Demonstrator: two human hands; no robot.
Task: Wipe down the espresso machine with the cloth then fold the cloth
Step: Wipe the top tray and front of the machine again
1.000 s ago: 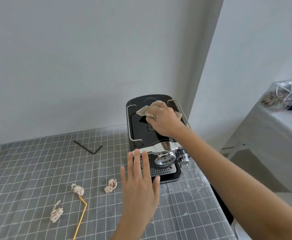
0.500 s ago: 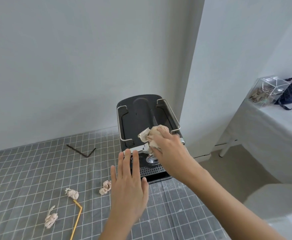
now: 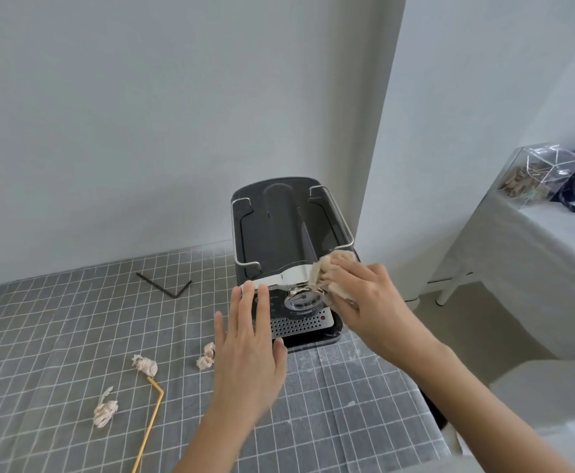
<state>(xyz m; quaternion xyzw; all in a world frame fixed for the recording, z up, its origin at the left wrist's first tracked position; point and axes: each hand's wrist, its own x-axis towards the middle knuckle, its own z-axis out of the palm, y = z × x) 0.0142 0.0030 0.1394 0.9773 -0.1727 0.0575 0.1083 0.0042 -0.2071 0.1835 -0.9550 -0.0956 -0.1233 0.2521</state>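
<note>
Since a moment ago the cloth [image 3: 333, 268] has been dragged off the dark top and down to the front right corner of the espresso machine [image 3: 279, 233], where it is bunched in the right hand [image 3: 364, 302] and pressed against the chrome band. The left hand [image 3: 248, 349] is held flat, fingers straight, apparently steadying the machine's front edge, though contact is hard to confirm. A snag could be caused by the cloth catching on the wire rail [image 3: 342, 227], and the machine could be shoved sideways on the checked tablecloth [image 3: 57, 336] by too hard a wipe.
</note>
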